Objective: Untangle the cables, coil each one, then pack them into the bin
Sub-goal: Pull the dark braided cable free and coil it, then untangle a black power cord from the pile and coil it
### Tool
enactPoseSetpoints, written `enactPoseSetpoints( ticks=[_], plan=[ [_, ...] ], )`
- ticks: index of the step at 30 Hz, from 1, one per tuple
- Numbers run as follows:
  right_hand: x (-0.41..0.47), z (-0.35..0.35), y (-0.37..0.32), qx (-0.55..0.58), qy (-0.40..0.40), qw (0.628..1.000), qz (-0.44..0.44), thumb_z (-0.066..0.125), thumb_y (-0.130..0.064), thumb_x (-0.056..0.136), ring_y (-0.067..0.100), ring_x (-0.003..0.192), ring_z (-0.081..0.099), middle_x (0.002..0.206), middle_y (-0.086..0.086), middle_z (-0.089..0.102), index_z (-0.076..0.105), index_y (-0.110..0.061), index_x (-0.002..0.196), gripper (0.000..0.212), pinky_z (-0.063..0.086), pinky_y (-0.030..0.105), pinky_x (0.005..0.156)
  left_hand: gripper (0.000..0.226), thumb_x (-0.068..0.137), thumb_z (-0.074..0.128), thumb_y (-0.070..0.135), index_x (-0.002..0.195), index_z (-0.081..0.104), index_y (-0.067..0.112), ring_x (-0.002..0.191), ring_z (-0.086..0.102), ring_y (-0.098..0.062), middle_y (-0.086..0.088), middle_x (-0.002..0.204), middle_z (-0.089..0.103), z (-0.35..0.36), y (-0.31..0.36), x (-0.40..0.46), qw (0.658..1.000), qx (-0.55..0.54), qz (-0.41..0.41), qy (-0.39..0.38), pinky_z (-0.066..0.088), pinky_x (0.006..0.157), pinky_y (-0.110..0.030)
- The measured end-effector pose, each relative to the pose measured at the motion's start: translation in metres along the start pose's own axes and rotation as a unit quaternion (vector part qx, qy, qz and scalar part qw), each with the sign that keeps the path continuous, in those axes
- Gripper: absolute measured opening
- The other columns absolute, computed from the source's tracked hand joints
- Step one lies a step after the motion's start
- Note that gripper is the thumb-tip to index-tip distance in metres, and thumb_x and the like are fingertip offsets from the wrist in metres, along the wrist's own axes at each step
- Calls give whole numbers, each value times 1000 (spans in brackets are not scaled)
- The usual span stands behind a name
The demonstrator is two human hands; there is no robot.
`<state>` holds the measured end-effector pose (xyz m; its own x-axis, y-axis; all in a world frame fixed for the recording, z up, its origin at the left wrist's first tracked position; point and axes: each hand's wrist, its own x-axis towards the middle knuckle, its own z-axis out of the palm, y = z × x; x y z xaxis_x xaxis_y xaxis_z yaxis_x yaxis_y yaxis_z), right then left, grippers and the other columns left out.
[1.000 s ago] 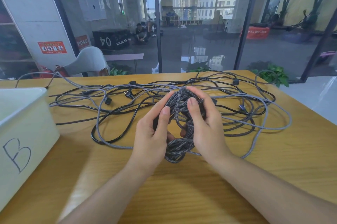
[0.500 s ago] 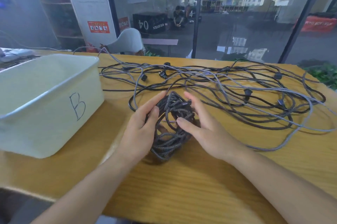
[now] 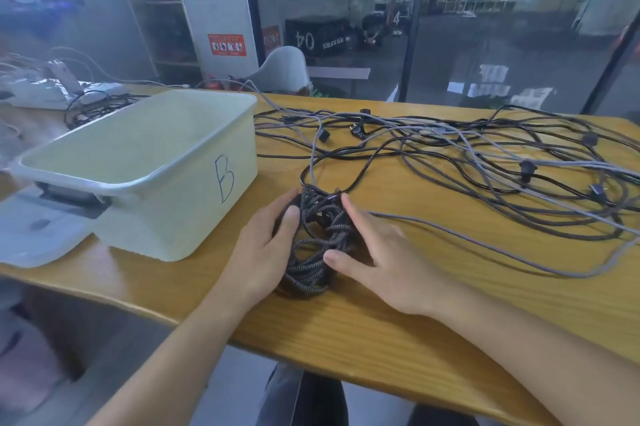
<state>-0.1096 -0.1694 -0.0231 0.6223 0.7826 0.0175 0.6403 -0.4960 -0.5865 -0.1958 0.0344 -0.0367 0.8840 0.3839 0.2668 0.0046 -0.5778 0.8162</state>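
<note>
Dark braided cable coil (image 3: 317, 242) is being steadied beside the white plastic bin (image 3: 145, 162).
It is being gripped by curled left hand (image 3: 263, 249) fingers and touched by straight right hand (image 3: 377, 259) fingers; loops should be kept bunched during lifting.

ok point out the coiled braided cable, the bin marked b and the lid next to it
coiled braided cable (image 3: 313, 252): head view, on the braided loops between the two hands
bin marked B (image 3: 180, 214): head view, on its front wall left of the letter
lid (image 3: 38, 235): head view, on its flat top
</note>
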Motion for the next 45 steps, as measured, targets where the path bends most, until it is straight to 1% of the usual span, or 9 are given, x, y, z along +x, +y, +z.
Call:
enactPoseSetpoints(
  ticks=[4,6,9,16,21,31,35,40,45],
  plan=[
    [17,7,-10,-2,-8,1000,12,40,-73,96,7,158,4,172,-20,2,-15,-42,162,91,9,35,126,80,94,31,80,161,30,36,152,23,-1,14,165,31,-15,-8,-6,995,86,42,-22,20,128,-40],
    [27,10,-15,-11,-13,1000,15,37,-72,98,10,158,4,173,-17,0,-17,-39,162,90,8,35,126,86,93,27,80,165,14,34,156,5,1,16,171,11,-16,-12,-10,987,147,69,-19,9,128,-32],
    [44,15,-20,-30,-14,999,3,33,-72,99,9,159,0,173,-14,-4,-19,-36,162,90,5,35,129,76,102,16,66,166,0,29,156,-11,2,13,173,-4,-17,-21,-8,971,215,103,-14,1,129,-30],
    [78,28,-22,-34,-5,999,-7,33,-70,101,9,160,-5,173,-12,-10,-19,-31,163,90,4,38,131,79,100,5,63,166,5,22,158,-12,-7,1,173,-2,-34,-43,10,954,286,90,-5,-17,120,-18],
    [95,36,-22,-40,9,999,-13,29,-69,102,10,160,-3,174,-8,-9,-18,-30,163,87,7,38,131,81,97,2,64,165,2,21,158,-12,-11,-2,174,-2,-37,-48,22,956,287,68,1,-11,125,-25],
    [126,44,-31,-68,37,997,-21,28,-66,105,14,160,5,175,-2,2,-12,-24,165,84,9,36,129,95,92,-2,68,165,9,9,160,0,-18,-10,173,8,-43,-60,40,943,328,31,36,-8,125,-26],
    [122,42,-26,-43,98,993,-42,38,-59,106,16,157,19,171,-4,22,12,-27,167,74,20,36,127,86,99,8,64,164,16,9,160,9,-20,-10,171,18,-44,-56,38,947,315,38,53,-2,125,-26],
    [106,11,4,-175,192,964,-47,56,-34,106,19,139,42,152,-4,46,48,-32,152,47,39,37,112,71,105,27,51,164,21,10,159,12,-19,-7,171,22,-40,-34,33,946,305,84,66,5,128,-33],
    [76,-25,45,-177,172,969,-9,60,-38,104,10,113,52,138,-9,51,57,-31,142,40,44,25,86,68,109,35,48,166,12,19,157,-6,-5,4,173,8,-14,0,36,946,292,132,43,-12,124,-22]
  ],
)
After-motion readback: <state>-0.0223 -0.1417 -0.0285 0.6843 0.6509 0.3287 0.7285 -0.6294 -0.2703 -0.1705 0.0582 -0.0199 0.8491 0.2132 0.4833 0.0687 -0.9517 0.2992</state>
